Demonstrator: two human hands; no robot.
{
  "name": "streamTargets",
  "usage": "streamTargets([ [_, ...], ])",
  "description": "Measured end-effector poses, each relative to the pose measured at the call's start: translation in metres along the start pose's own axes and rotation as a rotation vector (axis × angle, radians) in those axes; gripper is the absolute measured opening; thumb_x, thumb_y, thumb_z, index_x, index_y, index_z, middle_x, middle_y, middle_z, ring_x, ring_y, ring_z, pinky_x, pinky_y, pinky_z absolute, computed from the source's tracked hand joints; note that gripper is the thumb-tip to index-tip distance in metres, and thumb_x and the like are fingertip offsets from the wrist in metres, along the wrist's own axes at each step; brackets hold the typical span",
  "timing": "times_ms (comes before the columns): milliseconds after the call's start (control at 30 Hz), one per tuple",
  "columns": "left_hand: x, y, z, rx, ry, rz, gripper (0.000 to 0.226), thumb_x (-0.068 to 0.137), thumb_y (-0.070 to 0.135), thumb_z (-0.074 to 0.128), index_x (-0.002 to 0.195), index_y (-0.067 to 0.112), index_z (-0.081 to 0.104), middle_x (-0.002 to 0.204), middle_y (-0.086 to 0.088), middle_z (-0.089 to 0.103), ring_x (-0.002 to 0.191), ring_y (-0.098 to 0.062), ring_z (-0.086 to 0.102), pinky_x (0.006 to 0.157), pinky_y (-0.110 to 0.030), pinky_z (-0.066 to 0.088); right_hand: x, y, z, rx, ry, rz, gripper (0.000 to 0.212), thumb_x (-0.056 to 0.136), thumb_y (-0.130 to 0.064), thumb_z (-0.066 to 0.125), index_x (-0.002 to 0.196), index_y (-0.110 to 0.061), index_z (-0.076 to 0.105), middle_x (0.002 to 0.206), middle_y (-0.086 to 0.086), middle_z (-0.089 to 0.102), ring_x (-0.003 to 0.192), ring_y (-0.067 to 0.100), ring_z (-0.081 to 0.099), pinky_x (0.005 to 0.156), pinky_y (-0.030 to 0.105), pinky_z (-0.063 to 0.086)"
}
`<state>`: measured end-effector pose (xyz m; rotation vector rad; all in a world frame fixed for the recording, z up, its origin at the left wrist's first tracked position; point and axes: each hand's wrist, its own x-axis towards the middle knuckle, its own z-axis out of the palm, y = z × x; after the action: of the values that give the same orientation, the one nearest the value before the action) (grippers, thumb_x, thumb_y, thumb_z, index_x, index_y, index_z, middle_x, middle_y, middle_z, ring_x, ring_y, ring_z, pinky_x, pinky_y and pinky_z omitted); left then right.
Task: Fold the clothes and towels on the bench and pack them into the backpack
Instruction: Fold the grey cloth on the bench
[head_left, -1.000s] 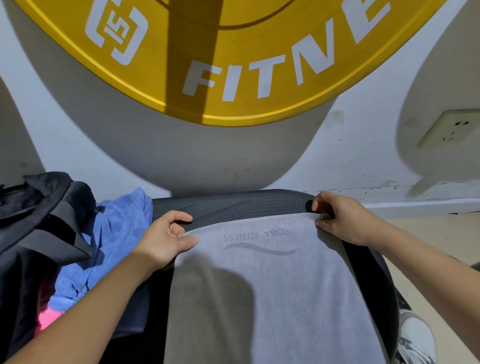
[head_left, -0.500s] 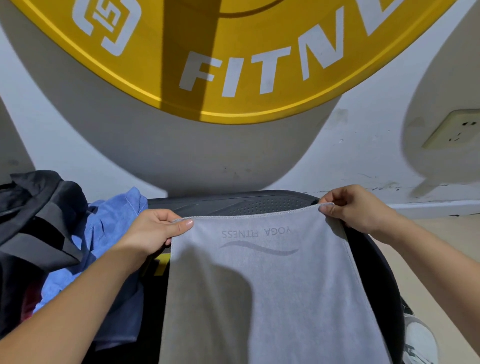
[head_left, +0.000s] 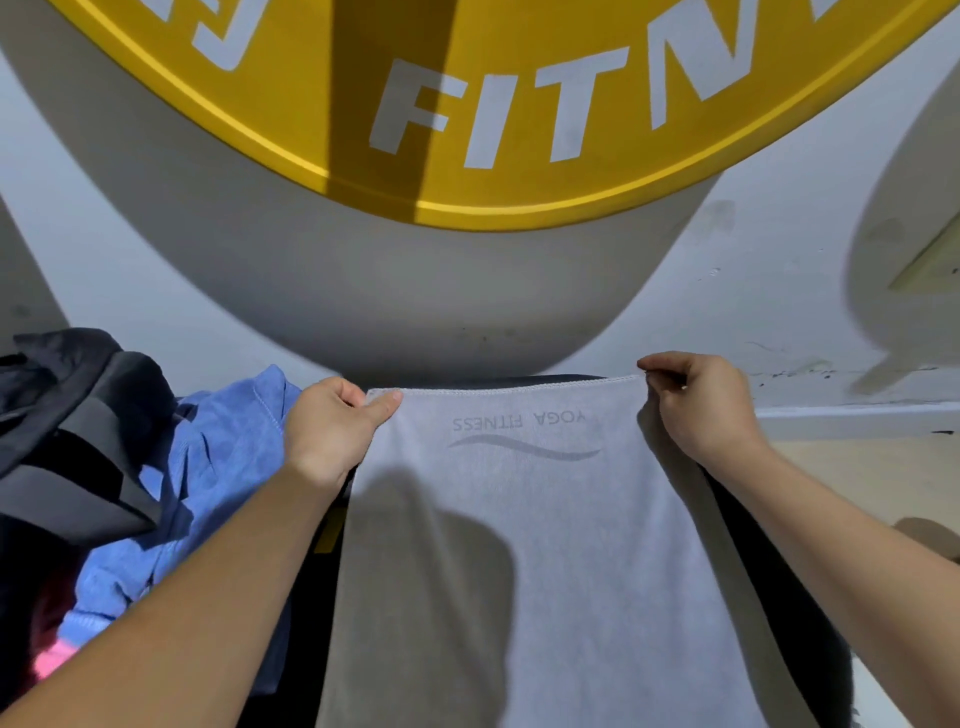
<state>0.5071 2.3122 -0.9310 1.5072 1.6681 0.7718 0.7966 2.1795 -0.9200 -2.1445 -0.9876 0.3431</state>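
A person's left hand (head_left: 332, 431) and right hand (head_left: 701, 410) each pinch a far corner of a grey towel (head_left: 519, 545), thumb and fingers clamped on its stitched hem. The towel, printed YOGA FITNESS, lies spread over a black bench (head_left: 779, 613) and runs toward the camera. Just left of the towel a blue cloth (head_left: 208, 467) is heaped against a dark backpack (head_left: 67, 431), with a pink item (head_left: 49, 662) at the heap's near edge. Beyond the towel, a yellow sign (head_left: 467, 104) hangs on the wall
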Motion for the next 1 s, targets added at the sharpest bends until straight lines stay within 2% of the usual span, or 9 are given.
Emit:
streamTargets([
  [67, -0.011, 0.003, 0.0, 0.08, 0.038, 0.052, 0.036, 0.075, 0.041, 0.076, 0.088, 0.018, 0.051, 0.073, -0.001, 0.059, 0.069, -0.024, 0.056, 0.069, -0.034, 0.046, -0.005, -0.001, -0.003, -0.057, -0.005, -0.009, 0.03, 0.093, -0.009, 0.053, 0.121, -0.01, 0.064, 0.121, 0.006, 0.065, 0.114, 0.023, 0.059, 0.095, 0.023, 0.039],
  [167, -0.048, 0.002, -0.012, 0.177, 0.052, 0.176, 0.046, 0.078, 0.031, 0.074, 0.116, 0.017, 0.051, 0.099, 0.001, 0.058, 0.091, -0.02, 0.056, 0.079, -0.03, 0.041, -0.027, -0.001, -0.026, -0.075, -0.024, 0.064, 0.038, 0.091, -0.012, 0.056, 0.129, -0.011, 0.056, 0.126, 0.01, 0.06, 0.118, 0.027, 0.055, 0.097, 0.033, 0.039],
  [233, -0.087, -0.005, -0.026, 0.149, 0.076, 0.177, 0.037, 0.077, 0.024, 0.075, 0.108, 0.023, 0.055, 0.096, 0.003, 0.057, 0.091, -0.02, 0.055, 0.078, -0.029, 0.038, -0.055, 0.003, -0.048, 0.034, -0.028, 0.206, 0.024, 0.088, -0.012, 0.059, 0.111, -0.014, 0.064, 0.108, 0.009, 0.066, 0.104, 0.028, 0.06, 0.086, 0.033, 0.042],
  [333, -0.15, -0.029, -0.048, 0.066, 0.105, 0.064, 0.025, 0.074, 0.018, 0.077, 0.086, 0.028, 0.057, 0.076, 0.002, 0.058, 0.085, -0.025, 0.057, 0.072, -0.032, 0.038, -0.116, 0.022, -0.068, 0.152, -0.039, 0.348, 0.003, 0.085, -0.012, 0.064, 0.085, -0.012, 0.068, 0.085, 0.007, 0.068, 0.083, 0.028, 0.06, 0.074, 0.033, 0.042],
  [500, -0.232, -0.062, -0.067, 0.233, 0.04, -0.046, 0.019, 0.079, 0.026, 0.073, 0.085, 0.03, 0.055, 0.085, -0.001, 0.055, 0.078, -0.021, 0.051, 0.066, -0.029, 0.033, -0.201, 0.042, -0.076, 0.134, -0.08, 0.421, 0.011, 0.081, -0.02, 0.071, 0.075, -0.013, 0.063, 0.076, 0.008, 0.067, 0.078, 0.032, 0.061, 0.074, 0.041, 0.047],
  [700, -0.251, -0.069, -0.076, 0.195, -0.019, -0.068, 0.028, 0.079, 0.021, 0.073, 0.061, 0.026, 0.052, 0.059, 0.007, 0.055, 0.071, -0.022, 0.048, 0.064, -0.03, 0.028, -0.229, 0.038, -0.083, 0.119, -0.127, 0.446, 0.017, 0.074, -0.018, 0.072, 0.064, -0.011, 0.059, 0.06, 0.006, 0.062, 0.061, 0.027, 0.056, 0.061, 0.035, 0.046],
  [767, -0.249, -0.068, -0.079, 0.081, -0.059, -0.181, 0.022, 0.081, 0.022, 0.071, 0.062, 0.019, 0.06, 0.06, 0.001, 0.062, 0.062, -0.022, 0.052, 0.064, -0.032, 0.038, -0.232, 0.036, -0.086, 0.14, -0.133, 0.429, 0.021, 0.075, -0.016, 0.073, 0.061, -0.009, 0.058, 0.056, 0.006, 0.06, 0.056, 0.025, 0.052, 0.057, 0.032, 0.041],
  [867, -0.247, -0.069, -0.084, -0.259, -0.074, -0.332, 0.016, 0.086, 0.013, 0.068, 0.072, 0.007, 0.066, 0.067, -0.011, 0.064, 0.05, -0.016, 0.051, 0.047, -0.025, 0.044, -0.231, 0.037, -0.09, 0.182, -0.157, 0.444, 0.027, 0.08, -0.018, 0.073, 0.06, -0.01, 0.056, 0.05, 0.005, 0.056, 0.05, 0.023, 0.049, 0.055, 0.029, 0.039],
  [1000, -0.248, -0.065, -0.089, -0.451, -0.052, -0.417, 0.01, 0.085, 0.011, 0.07, 0.084, 0.002, 0.067, 0.074, -0.011, 0.067, 0.063, -0.017, 0.064, 0.049, -0.015, 0.05, -0.231, 0.038, -0.095, 0.419, -0.212, 0.55, 0.03, 0.085, -0.01, 0.071, 0.062, -0.009, 0.051, 0.054, 0.012, 0.055, 0.041, 0.019, 0.055, 0.038, 0.019, 0.04],
])
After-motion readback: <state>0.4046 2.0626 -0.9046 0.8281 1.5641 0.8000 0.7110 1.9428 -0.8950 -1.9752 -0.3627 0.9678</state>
